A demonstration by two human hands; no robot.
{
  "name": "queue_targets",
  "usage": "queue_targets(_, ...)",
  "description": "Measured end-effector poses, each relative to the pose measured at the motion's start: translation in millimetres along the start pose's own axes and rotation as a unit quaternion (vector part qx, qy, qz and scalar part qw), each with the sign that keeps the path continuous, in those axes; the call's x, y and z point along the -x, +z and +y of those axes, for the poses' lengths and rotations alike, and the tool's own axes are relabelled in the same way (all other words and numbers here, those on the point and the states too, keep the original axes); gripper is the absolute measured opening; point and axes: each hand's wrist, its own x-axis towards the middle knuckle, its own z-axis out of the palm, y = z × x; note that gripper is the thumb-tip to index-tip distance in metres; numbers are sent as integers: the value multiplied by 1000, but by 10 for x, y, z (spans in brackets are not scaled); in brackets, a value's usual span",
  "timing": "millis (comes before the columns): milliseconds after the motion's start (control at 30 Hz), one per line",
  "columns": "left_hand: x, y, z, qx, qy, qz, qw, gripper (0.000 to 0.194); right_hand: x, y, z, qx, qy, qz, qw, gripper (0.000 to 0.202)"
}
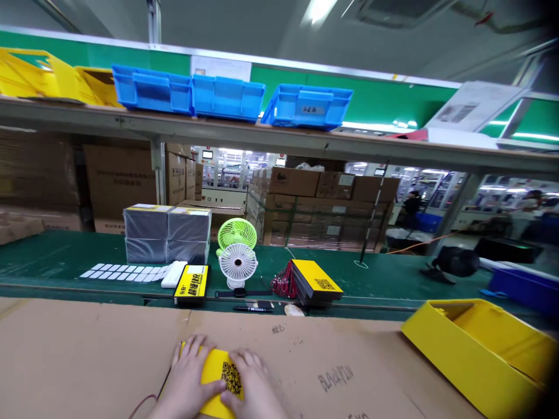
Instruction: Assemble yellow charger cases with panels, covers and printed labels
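Note:
A flat yellow box (213, 372) printed with a black QR code lies low in the view, over a brown cardboard sheet. My left hand (188, 372) grips its left side, fingers along the far edge and thumb across the top face. On the right side, my right hand (250, 378) rests closed against the box, its thumb beside the code. Both thumbs nearly meet on the printed face. A thin dark red cord (144, 400) trails out to the left of my left hand. The underside and near end of the box are hidden.
Beyond the cardboard (332, 355) stand a stack of yellow-topped boxes (317, 276) with red cords, a white fan (238, 263), a green fan (236, 233) and wrapped grey blocks (168, 235). A yellow bin (471, 361) stands at right. Blue bins (308, 107) line the overhead shelf.

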Motion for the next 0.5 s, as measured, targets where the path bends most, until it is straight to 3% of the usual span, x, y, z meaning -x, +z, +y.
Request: queue_targets(500,-39,59,-48,3,4,4,1000,72,-13,41,40,4,7,11,1000,55)
